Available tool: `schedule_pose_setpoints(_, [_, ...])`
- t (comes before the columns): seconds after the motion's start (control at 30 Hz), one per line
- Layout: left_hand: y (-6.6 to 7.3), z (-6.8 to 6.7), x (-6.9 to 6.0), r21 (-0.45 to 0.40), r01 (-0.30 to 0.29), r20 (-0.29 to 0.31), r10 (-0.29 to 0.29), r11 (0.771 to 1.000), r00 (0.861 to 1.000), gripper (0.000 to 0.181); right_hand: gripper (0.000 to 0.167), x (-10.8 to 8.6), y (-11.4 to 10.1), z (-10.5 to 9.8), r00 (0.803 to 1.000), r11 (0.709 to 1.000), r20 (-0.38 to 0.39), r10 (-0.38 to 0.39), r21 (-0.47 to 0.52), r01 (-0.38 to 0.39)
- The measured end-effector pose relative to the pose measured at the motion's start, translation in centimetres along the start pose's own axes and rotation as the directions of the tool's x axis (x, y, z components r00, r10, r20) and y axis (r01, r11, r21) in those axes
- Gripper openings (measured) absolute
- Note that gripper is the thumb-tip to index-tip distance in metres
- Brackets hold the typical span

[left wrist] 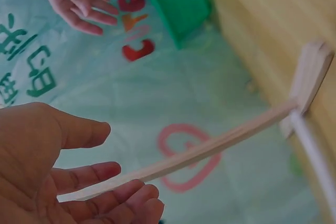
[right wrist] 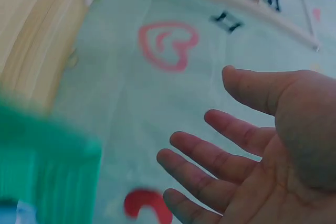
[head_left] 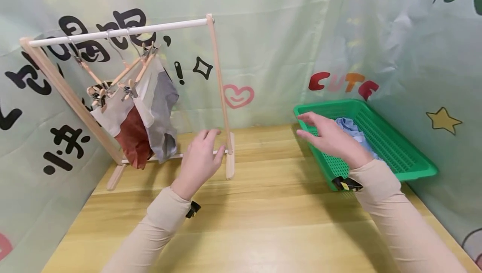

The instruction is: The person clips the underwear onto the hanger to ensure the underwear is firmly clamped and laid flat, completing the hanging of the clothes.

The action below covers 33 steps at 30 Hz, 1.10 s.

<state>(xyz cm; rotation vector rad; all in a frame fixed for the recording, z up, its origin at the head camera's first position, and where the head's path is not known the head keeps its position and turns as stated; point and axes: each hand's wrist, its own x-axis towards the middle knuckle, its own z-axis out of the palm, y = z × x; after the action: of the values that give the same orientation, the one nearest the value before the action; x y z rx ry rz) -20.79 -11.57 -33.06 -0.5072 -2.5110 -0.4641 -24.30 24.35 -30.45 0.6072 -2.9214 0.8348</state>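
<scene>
My left hand (head_left: 200,158) hovers over the table in front of the drying rack's right post (head_left: 220,84), fingers loosely bent and holding nothing. In the left wrist view its palm and spread fingertips show bare. My right hand (head_left: 331,137) hangs above the near left part of a green basket (head_left: 376,116), and the right wrist view shows its fingers extended with nothing in them. A crumpled light blue cloth (head_left: 350,127) lies inside the basket, partly hidden by that hand. On the rack, clip hangers (head_left: 129,70) carry a grey garment (head_left: 162,109) and a white-and-red garment (head_left: 133,137).
The rack's white top bar (head_left: 124,31) spans the left side, its wooden foot (head_left: 230,155) resting on the table (head_left: 256,222). A printed curtain (head_left: 271,34) closes off the back and sides. The basket stands at the right, close to the curtain.
</scene>
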Motion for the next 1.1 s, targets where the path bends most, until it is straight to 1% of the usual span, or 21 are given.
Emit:
schedule_pose_setpoints(0.13, [0.1,2.6,-0.1,-0.045,0.016,0.074,-0.012,0.999,0.997,0.036,0.061,-0.8,2.7,-1.3,0.996,0.995,0.028,0.084,-0.053,-0.083])
schedule_pose_setpoints(0.23, [0.5,4.2,-0.2,-0.064,0.037,0.142,-0.027,0.997,0.989,0.036,0.059,-1.0,4.9,-2.0,0.988,0.988,0.085,0.126,-0.095,-0.118])
schedule_pose_setpoints(0.33, [1.1,5.6,-0.2,-0.079,0.048,0.195,-0.031,0.996,0.980,0.036,0.057,-0.9,7.0,-2.8,0.975,0.979,0.158,0.155,-0.156,-0.131])
schedule_pose_setpoints(0.43, [1.7,6.8,-0.4,-0.100,0.060,0.257,-0.033,0.993,0.966,0.035,0.057,-0.6,8.9,-3.6,0.950,0.960,0.241,0.201,-0.239,-0.143])
schedule_pose_setpoints(0.53, [2.3,7.8,-0.7,-0.122,0.063,0.320,-0.021,0.990,0.947,0.034,0.061,-0.2,10.6,-4.3,0.912,0.938,0.317,0.261,-0.308,-0.161])
schedule_pose_setpoints(0.6, [2.6,8.4,-0.9,-0.147,0.059,0.359,-0.002,0.987,0.933,0.034,0.064,0.1,11.6,-4.7,0.885,0.926,0.354,0.301,-0.331,-0.183])
schedule_pose_setpoints(0.63, [2.7,8.7,-1.1,-0.160,0.053,0.370,0.010,0.986,0.929,0.034,0.065,0.4,12.0,-4.9,0.875,0.921,0.364,0.320,-0.337,-0.197])
schedule_pose_setpoints(0.73, [2.8,9.2,-1.5,-0.197,0.034,0.389,0.046,0.980,0.920,0.033,0.067,1.2,13.1,-5.3,0.851,0.908,0.383,0.360,-0.351,-0.227])
schedule_pose_setpoints(0.77, [2.9,9.4,-1.6,-0.209,0.026,0.393,0.059,0.978,0.918,0.033,0.067,1.3,13.4,-5.4,0.842,0.903,0.382,0.380,-0.351,-0.248])
schedule_pose_setpoints(0.8, [2.9,9.5,-1.8,-0.213,0.016,0.395,0.071,0.977,0.916,0.032,0.067,1.5,13.7,-5.4,0.833,0.897,0.381,0.401,-0.350,-0.272])
schedule_pose_setpoints(0.9, [3.1,9.9,-2.2,-0.223,-0.001,0.408,0.094,0.975,0.908,0.032,0.069,1.9,14.7,-5.4,0.812,0.886,0.389,0.436,-0.345,-0.310])
schedule_pose_setpoints(1.03, [3.2,10.3,-2.7,-0.228,-0.022,0.438,0.123,0.973,0.890,0.031,0.071,2.3,15.9,-5.0,0.795,0.883,0.410,0.447,-0.344,-0.319])
schedule_pose_setpoints(1.1, [3.3,10.5,-2.8,-0.236,-0.037,0.450,0.143,0.971,0.882,0.031,0.072,2.4,16.4,-4.8,0.782,0.877,0.416,0.463,-0.344,-0.337])
